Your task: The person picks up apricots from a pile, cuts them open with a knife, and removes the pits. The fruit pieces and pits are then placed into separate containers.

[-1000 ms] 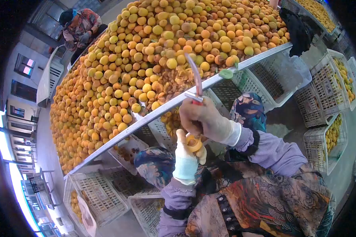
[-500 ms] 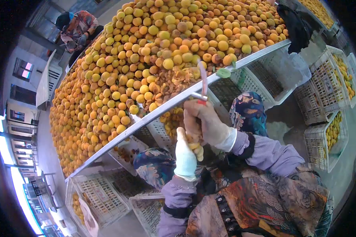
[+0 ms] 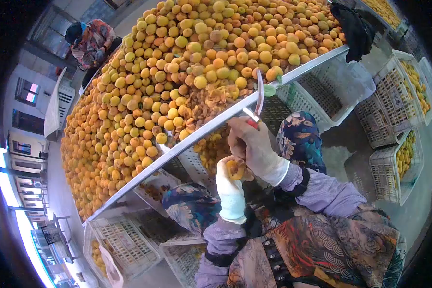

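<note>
My left hand (image 3: 230, 186), in a white glove with bare fingertips, is closed round a cut-open apricot (image 3: 234, 170); its orange flesh faces up. My right hand (image 3: 258, 150), also partly covered in white, grips a small knife (image 3: 259, 94) with a red-and-white handle. The curved blade points up and away from the fruit, past the metal table edge. Both hands meet above my lap, and the right fingers are close against the apricot. Beyond them lies a large heap of apricots (image 3: 144, 91), with torn, browned pieces (image 3: 211, 101) near the edge.
A metal rim (image 3: 197, 136) runs diagonally in front of me. Under it stand white plastic crates, one holding apricot pieces (image 3: 211, 151). Stacked crates (image 3: 386, 105) with fruit are at the right, another crate (image 3: 125, 242) at lower left. A person (image 3: 90, 43) sits across the heap.
The left hand has turned, its thumb tipping down, so the cut apricot now shows. My right hand has shifted slightly, and the knife blade has moved right with it.
</note>
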Demonstrator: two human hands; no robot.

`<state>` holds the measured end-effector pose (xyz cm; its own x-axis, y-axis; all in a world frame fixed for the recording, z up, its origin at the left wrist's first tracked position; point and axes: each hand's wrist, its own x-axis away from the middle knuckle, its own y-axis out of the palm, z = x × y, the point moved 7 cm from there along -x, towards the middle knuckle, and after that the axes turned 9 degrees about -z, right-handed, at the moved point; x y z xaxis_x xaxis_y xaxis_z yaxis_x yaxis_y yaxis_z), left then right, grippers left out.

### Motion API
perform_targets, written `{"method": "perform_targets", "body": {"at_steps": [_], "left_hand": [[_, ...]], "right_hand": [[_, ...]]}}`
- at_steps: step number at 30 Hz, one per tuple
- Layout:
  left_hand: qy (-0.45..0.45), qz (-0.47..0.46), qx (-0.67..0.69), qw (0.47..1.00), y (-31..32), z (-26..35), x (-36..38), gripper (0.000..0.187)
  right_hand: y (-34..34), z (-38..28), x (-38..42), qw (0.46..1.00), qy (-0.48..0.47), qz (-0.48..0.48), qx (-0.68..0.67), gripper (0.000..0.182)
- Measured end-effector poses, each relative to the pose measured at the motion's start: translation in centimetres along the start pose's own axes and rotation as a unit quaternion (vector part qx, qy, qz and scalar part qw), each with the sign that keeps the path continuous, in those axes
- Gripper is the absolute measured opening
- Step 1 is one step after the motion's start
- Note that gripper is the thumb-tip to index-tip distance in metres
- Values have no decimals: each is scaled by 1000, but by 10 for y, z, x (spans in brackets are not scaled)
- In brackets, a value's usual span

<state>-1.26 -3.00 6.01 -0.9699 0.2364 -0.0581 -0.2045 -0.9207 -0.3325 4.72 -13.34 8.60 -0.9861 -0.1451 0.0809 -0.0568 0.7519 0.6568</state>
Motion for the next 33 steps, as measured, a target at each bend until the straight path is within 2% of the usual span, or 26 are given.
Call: {"method": "perform_targets", "body": {"at_steps": [2,6,8,9,11,13,17,19,20,21,23,25,27,28,29,30,32,33], "left_hand": [[-31,11,145,989,3,-8,1,41],[-14,36,69,997,0,3,1,42],[-75,12,192,979,2,-5,1,46],[-75,13,192,979,3,-6,2,46],[-14,33,57,998,1,4,2,46],[-10,38,30,999,1,-2,2,45],[-22,77,13,997,-2,-2,1,42],[-14,81,7,997,-2,-4,-1,39],[-4,85,3,996,-3,-4,-3,36],[-3,85,2,996,-2,-4,-4,36],[6,114,-37,993,-1,0,-5,28],[14,109,-36,993,-2,-3,-7,26],[24,106,-35,993,0,-1,-8,24],[22,103,32,994,3,0,-7,22],[21,101,99,990,5,-1,-7,22],[21,101,99,990,5,-2,-6,22],[-44,95,259,960,11,-20,-5,25],[-44,95,259,960,12,-22,-6,25]], "right_hand": [[0,-1,0,1000,-12,8,-10,28],[3,-7,1,1000,-18,-6,2,29],[4,-8,2,1000,-17,-5,-2,29],[5,-10,2,999,-31,-4,12,31],[6,-13,3,999,-47,-2,25,33],[8,-9,4,999,-4,11,50,33],[11,-5,2,996,-1,8,89,37],[-6,10,-8,999,-17,-9,-40,35],[-9,21,-15,986,0,-33,-166,35],[-12,26,-18,986,0,-34,-166,35],[-19,41,-20,958,43,4,-285,32],[-15,33,-18,964,35,-9,-265,32],[-14,14,-20,988,-20,-2,-155,34],[-13,4,-18,994,-44,12,-96,33],[-11,2,-18,994,-45,11,-96,33],[-9,0,-16,997,-40,12,-67,32],[-3,-5,-11,999,-26,24,-2,37],[-1,-5,-9,999,-26,24,-3,37]]}}
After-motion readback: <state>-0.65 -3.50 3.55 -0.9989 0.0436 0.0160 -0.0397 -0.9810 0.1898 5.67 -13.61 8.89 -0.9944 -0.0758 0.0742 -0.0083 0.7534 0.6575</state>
